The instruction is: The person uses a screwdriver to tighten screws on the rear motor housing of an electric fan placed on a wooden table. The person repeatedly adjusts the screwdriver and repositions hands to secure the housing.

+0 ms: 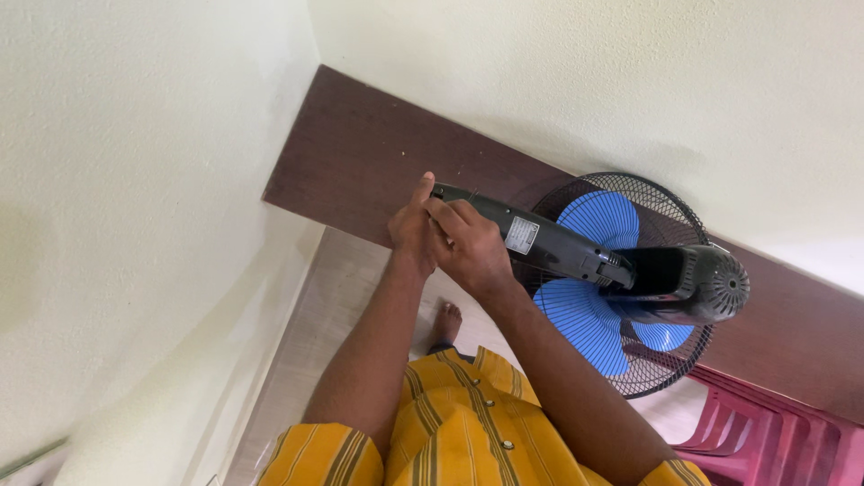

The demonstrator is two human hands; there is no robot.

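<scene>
Left to right. Cream wall filled the left side, meeting a dark brown panel [360, 153] at the corner. The left hand [411, 229] was up against the near end of the fan's black arm [540, 241], thumb raised at the tip, fingers curled around it. The right hand [468, 245] lay just beside it, overlapping, fingers clenched over the top of the same arm. Both touched the arm and each other.

The fan [630, 279] sat right of the hands: arm attached to the black motor housing [697, 283], blue blades [585, 315] inside a wire cage [666, 202], all looked assembled. My read: the work was at the arm's end near the panel, mid-step; nothing showed it fixed there or finished.

A bare foot [446, 324] stood on the tiled floor [333, 306] below. Pink plastic chair [774, 432] at the bottom right corner, cut off by the frame.

Hidden: the arm's tip under the hands, any screw or bracket, whatever the fingers pinched. Could not tell whether the arm touched the panel. Lower part of the cage was blocked by the right forearm.
</scene>
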